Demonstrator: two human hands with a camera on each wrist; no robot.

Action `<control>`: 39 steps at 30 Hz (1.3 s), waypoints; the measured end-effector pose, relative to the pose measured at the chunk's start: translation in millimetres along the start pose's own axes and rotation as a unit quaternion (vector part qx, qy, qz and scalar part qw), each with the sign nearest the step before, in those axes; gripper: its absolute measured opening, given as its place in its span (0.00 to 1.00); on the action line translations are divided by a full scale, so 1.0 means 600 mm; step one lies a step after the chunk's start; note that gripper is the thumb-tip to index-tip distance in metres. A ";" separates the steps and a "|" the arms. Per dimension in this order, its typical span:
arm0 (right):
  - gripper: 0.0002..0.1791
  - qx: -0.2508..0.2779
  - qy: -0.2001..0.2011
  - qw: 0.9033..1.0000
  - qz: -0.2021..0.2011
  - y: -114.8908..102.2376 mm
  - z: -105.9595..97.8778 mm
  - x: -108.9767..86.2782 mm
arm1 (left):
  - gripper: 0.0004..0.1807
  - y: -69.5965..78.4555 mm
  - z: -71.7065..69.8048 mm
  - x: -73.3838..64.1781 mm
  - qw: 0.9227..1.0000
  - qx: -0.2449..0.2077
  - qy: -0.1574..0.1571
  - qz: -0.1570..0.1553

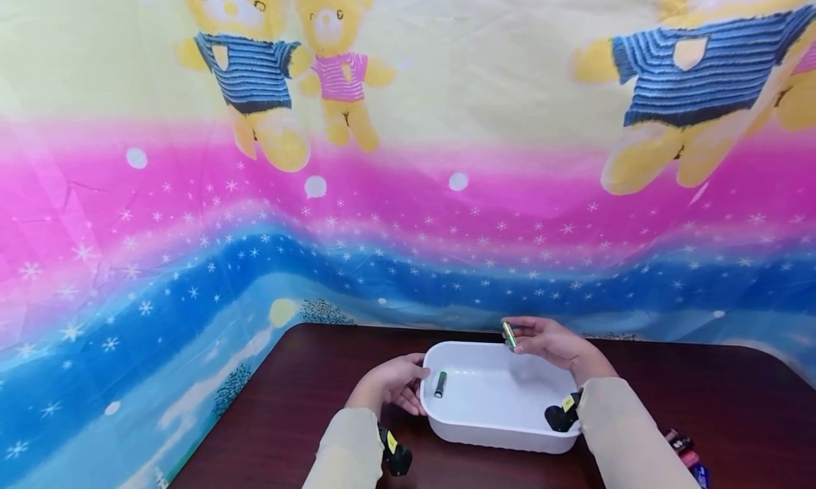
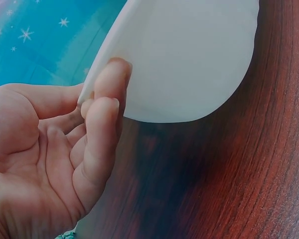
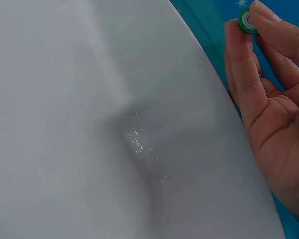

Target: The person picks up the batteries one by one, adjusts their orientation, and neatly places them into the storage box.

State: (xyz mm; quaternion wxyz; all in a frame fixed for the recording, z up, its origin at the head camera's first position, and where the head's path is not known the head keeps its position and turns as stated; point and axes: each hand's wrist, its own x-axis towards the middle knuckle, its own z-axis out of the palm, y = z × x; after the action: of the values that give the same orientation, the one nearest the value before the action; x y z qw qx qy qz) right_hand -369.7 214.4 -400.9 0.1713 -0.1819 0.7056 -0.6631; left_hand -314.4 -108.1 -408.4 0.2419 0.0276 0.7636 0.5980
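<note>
A gold and green battery [image 1: 508, 335] is held up at the far rim of a white tub, tilted, with its upper end leaning left in the head view. The right hand [image 1: 547, 341] pinches it between thumb and fingertips; from the right wrist, one silvery end ringed in green shows at the tips, and the other fingers lie behind. Whether the battery is over the inside of the tub or just beyond its edge, I cannot tell. The white tub [image 1: 503, 436], a shallow oblong with rounded corners, stands beneath that hand. Inside it, near the left end, lies a dark battery with a green end [image 1: 440, 385], well apart from the held one. The left hand [image 1: 398, 383] grips the tub at that same end, thumb at the rim and fingers against the outside of the wall, clamped on it. The tub rests on a dark reddish wood table [image 1: 287, 404]. To the right of the tub, near the right sleeve [image 1: 627, 425], a small group of dark, red and blue batteries [image 1: 690, 458] lies close together, partly hidden. Both sleeves are pale, and a black wrist camera [image 1: 397, 455] with a yellow label shows at each cuff. Behind the table hangs a cloth [image 1: 382, 212] in yellow, pink and blue, printed with snowflakes and yellow bears in striped shirts.
</note>
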 end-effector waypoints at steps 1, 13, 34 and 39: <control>0.38 -0.002 -0.009 1.000 -0.003 0.000 0.002 0.002 | 0.25 0.000 0.000 0.000 1.000 0.000 0.000 0.000; 0.36 0.012 -0.071 0.997 -0.001 0.001 0.029 0.018 | 0.25 0.001 -0.001 -0.001 1.000 -0.002 0.003 -0.005; 0.33 -0.191 -0.057 0.978 0.067 -0.010 0.086 0.042 | 0.25 0.002 0.000 0.002 1.000 -0.008 0.000 -0.005; 0.30 -0.217 -0.061 0.972 0.068 -0.011 0.091 0.045 | 0.25 0.002 0.000 0.002 1.000 -0.006 0.003 -0.008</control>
State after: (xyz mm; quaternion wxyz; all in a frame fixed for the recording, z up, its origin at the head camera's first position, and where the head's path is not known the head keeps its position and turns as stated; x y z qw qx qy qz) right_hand -367.0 153.3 -397.6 0.2152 -0.2065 0.8317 -0.4683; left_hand -315.9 -107.6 -407.9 0.2445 0.0184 0.7607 0.6010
